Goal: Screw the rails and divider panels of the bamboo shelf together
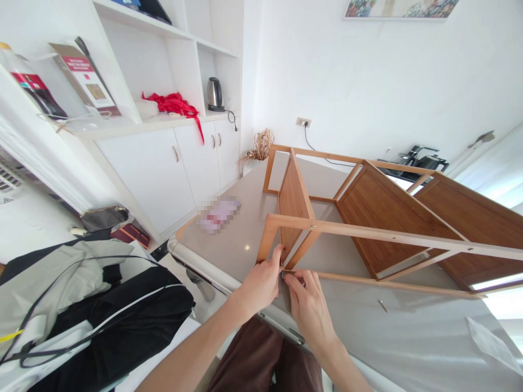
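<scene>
**Wooden rack [396, 212] laid on its side, near left corner in hand**

A white shelving unit [143, 169] with cupboard doors filled the wall to the left, well apart from the work. The grey-topped bench [241, 245] stood in front of the seated person and carried the rack. The rack's long rails ran left to right, and its brown panels stood on edge between them. A heap of clothes [163, 321] lay at the person's left, with cables across it. Red fabric [174, 103] spilled over a shelf, near a metal kettle [214, 93].

A sheet of clear plastic [492, 343] rested on the bench at the far right. The left hand [265, 277] gripped the rack's near left corner, thumb raised against the wood; its other fingers were mostly hidden from me. The right hand [306, 296] was just beside it, at the lower rail. A thin metal piece [383, 306] lay loose on the bench in front of that rail. Smallest was a grey fitting [286, 275], pinched between the right thumb and fingers near the corner; I could not tell whether it touched the wood.
</scene>
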The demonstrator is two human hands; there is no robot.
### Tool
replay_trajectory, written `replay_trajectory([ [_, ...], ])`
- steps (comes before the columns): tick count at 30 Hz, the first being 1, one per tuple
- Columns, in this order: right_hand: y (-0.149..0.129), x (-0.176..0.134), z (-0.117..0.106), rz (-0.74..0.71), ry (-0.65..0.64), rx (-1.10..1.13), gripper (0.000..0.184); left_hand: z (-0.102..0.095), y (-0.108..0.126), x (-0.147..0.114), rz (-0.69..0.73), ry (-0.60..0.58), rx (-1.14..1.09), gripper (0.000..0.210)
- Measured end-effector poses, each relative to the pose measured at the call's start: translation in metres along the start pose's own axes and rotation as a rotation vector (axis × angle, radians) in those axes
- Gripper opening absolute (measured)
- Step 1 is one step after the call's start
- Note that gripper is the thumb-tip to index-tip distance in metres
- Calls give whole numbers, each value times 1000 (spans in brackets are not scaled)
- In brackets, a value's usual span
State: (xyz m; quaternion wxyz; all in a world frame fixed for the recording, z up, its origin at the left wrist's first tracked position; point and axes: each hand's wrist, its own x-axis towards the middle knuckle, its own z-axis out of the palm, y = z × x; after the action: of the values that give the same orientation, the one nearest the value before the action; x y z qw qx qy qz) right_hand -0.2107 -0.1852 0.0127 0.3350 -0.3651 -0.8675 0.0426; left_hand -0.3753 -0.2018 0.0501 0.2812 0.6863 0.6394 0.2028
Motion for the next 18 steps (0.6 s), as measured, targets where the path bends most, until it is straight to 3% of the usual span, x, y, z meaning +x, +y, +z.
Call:
replay_trajectory([
  [18, 7, -2, -4, -28, -60, -106, 20, 3, -3, 0, 33, 20, -31, 60],
])
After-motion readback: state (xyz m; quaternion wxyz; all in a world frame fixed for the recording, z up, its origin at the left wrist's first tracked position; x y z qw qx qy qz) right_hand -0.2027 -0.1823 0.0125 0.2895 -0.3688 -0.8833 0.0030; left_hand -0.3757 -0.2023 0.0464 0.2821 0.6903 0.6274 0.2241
